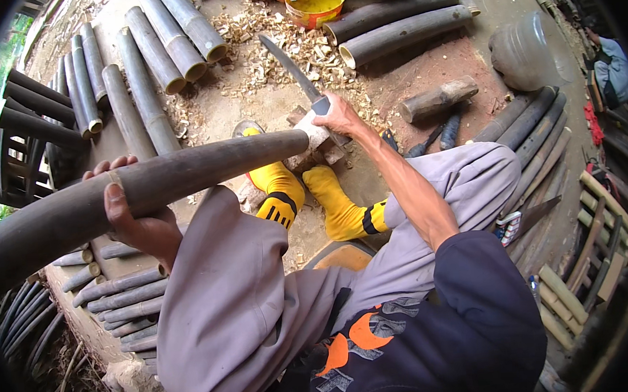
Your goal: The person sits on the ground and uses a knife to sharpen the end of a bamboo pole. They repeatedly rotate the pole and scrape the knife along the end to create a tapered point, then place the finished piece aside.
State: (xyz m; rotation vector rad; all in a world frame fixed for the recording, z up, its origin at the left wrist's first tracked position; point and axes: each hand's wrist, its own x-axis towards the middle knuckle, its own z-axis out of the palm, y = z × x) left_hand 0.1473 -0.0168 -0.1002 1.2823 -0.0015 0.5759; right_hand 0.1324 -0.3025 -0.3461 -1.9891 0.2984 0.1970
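A thick dark bamboo pole [217, 166] slants across my left knee, its near end large at the left edge of the view. My left hand [137, 216] is wrapped round it from below, thumb on the near side and fingertips showing over the far side. The pole's narrower end rests at a pale wooden block [317, 134] between my feet. In my right hand [343, 114] is a machete, gripped by its handle just beside that block. Its long grey blade [290, 65] points away and to the left, apart from the pole.
Cut bamboo lengths [145, 51] lie at the back left, and more [405, 35] at the back right. Wood chips [260, 50] cover the ground near a yellow bucket [315, 3] of liquid. A short log [438, 98], a clear plastic jug [529, 50] and another person [612, 69] are rightward.
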